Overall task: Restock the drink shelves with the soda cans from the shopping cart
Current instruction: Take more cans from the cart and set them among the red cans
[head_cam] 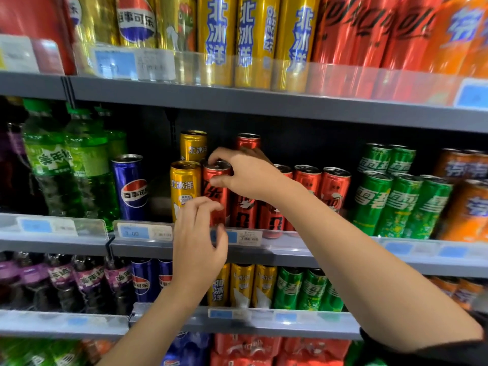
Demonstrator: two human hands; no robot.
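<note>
My right hand [245,174] grips the top rim of a red soda can [215,199] that stands at the front of the middle shelf [277,250], between a gold can [184,188] and a row of red cans [334,188]. My left hand [198,241] hovers in front of the shelf edge just below that can, fingers loosely curled and holding nothing. A second gold can [193,145] and a red can [248,141] stand farther back. The shopping cart is out of view.
A blue cola can [130,187] stands left of a gap on the middle shelf, with green bottles [68,165] beyond it. Green cans [396,202] and orange cans [467,207] fill the right side. The shelves above and below hold more cans and bottles.
</note>
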